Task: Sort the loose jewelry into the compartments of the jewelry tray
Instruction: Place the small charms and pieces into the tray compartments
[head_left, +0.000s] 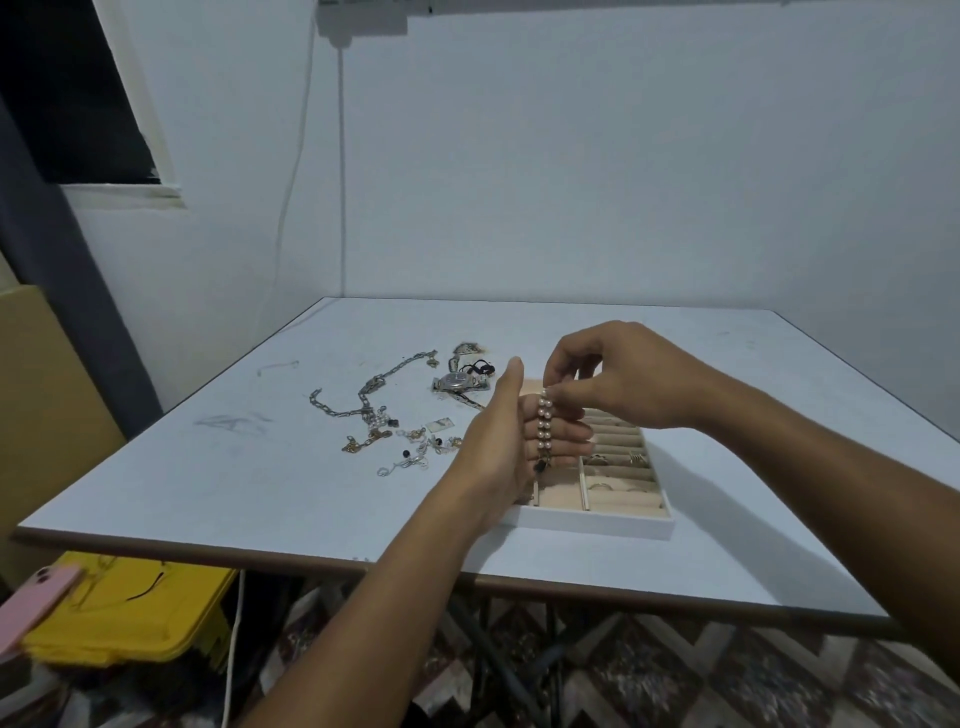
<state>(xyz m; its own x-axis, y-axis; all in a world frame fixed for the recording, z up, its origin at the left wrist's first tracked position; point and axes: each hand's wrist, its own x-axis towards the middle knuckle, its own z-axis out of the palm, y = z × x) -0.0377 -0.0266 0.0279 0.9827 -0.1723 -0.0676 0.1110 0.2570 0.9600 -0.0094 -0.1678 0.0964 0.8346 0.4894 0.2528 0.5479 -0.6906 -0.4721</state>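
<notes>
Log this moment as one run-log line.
right hand: pinches pearl strand top | left hand: flat, strand across fingers | jewelry tray: beneath hands | chain, watch: loose on table left of tray

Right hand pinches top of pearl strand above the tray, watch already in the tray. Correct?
No: head view shows the watch lying on the table, left of the tray, not in it. The right hand does pinch the top of the pearl strand above the tray.
</notes>
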